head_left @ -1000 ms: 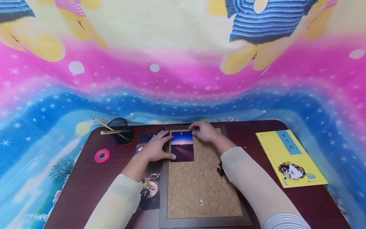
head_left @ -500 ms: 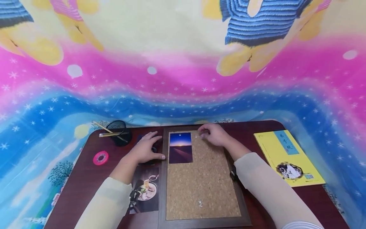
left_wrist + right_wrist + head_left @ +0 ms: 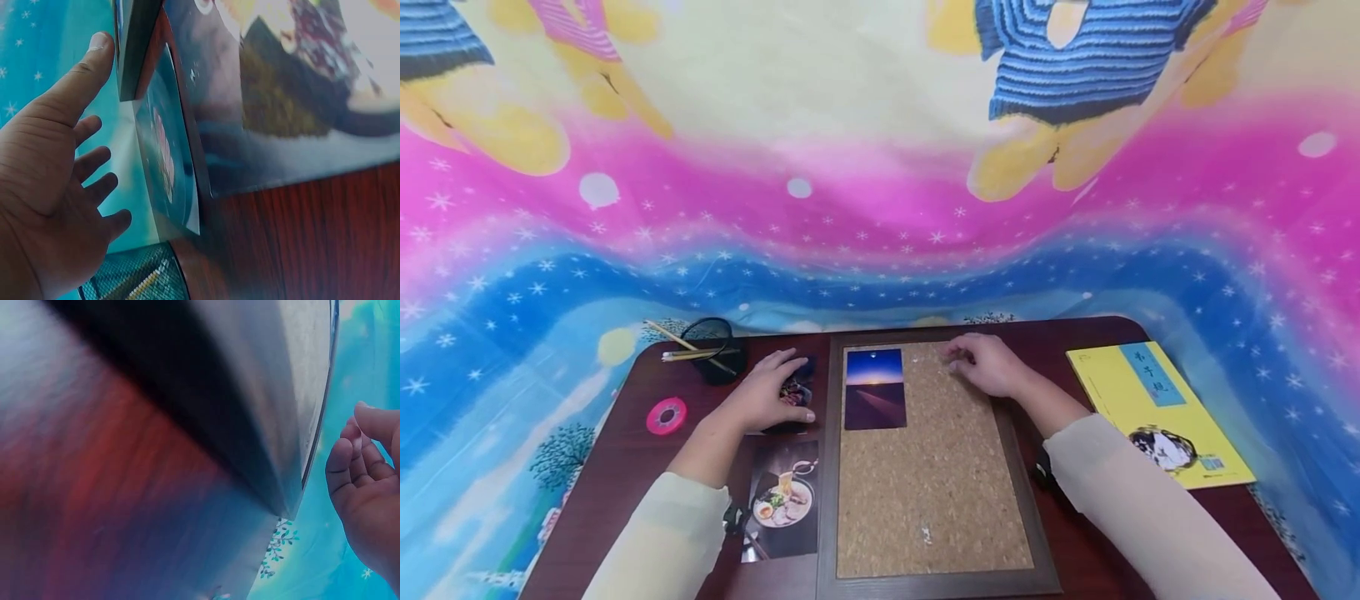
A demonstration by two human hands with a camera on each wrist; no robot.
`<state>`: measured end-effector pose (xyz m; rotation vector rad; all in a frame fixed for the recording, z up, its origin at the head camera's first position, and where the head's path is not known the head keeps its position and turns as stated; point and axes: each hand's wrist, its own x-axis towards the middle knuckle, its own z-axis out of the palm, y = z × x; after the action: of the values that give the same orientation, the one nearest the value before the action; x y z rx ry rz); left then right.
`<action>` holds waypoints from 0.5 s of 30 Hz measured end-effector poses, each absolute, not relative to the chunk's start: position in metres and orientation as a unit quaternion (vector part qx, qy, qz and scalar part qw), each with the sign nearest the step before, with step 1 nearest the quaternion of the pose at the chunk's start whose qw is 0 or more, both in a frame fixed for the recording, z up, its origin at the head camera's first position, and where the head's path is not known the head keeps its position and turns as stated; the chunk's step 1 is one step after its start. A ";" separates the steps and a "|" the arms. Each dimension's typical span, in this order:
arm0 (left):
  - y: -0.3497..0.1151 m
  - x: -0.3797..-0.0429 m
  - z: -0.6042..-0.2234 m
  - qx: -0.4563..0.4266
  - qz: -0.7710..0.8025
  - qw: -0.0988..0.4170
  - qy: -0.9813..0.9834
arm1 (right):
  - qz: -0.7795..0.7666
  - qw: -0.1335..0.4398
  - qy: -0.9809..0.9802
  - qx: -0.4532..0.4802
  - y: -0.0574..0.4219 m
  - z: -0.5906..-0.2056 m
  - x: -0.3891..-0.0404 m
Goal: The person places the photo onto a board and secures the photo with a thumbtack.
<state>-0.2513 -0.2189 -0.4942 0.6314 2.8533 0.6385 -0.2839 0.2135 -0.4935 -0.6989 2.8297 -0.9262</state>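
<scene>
A framed corkboard (image 3: 936, 467) lies on the table, with a sunset photo (image 3: 876, 389) at its upper left corner. A small pale pin (image 3: 872, 355) shows at the photo's top edge. My left hand (image 3: 767, 396), fingers spread and holding nothing, is over a dark food photo (image 3: 796, 392) left of the board and hides part of it. In the left wrist view its thumb and fingers (image 3: 100, 156) stand well apart. My right hand (image 3: 988, 365) hovers at the board's upper right with fingers loosely bent. Nothing shows between its fingers (image 3: 340, 465) in the right wrist view.
A noodle-bowl photo (image 3: 781, 500) lies left of the board. Farther left are a pink tape roll (image 3: 666, 416) and a black mesh cup (image 3: 718, 362) with pencils. A yellow book (image 3: 1120, 417) lies right. Small clear pins (image 3: 927, 534) sit on the cork.
My left hand has left the sunset photo and moved left over the food photo. My right hand has drawn back rightward from the photo's top corner; the sunset photo stays on the board.
</scene>
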 end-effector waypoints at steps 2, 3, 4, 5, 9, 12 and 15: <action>-0.222 -0.251 -0.495 0.207 0.217 0.078 0.951 | -0.299 0.035 0.925 -0.233 0.217 -0.495 -0.280; -0.223 -0.250 -0.495 0.204 0.219 0.080 0.951 | -0.297 0.030 0.925 -0.236 0.219 -0.495 -0.279; -0.224 -0.250 -0.496 0.203 0.221 0.081 0.951 | -0.295 0.027 0.925 -0.238 0.221 -0.495 -0.277; -0.225 -0.251 -0.497 0.201 0.222 0.082 0.951 | -0.296 0.025 0.925 -0.239 0.223 -0.495 -0.275; -0.230 -0.252 -0.500 0.198 0.227 0.091 0.949 | -0.298 0.023 0.925 -0.236 0.232 -0.493 -0.266; -0.234 -0.254 -0.501 0.201 0.226 0.102 0.948 | -0.302 0.030 0.926 -0.225 0.238 -0.493 -0.261; -0.239 -0.256 -0.503 0.197 0.228 0.119 0.946 | -0.304 0.034 0.926 -0.220 0.244 -0.494 -0.258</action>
<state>-0.2561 -0.2391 -0.5026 0.5773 2.7650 0.6663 -0.2579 0.2445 -0.4941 -0.6770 2.8483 -0.9339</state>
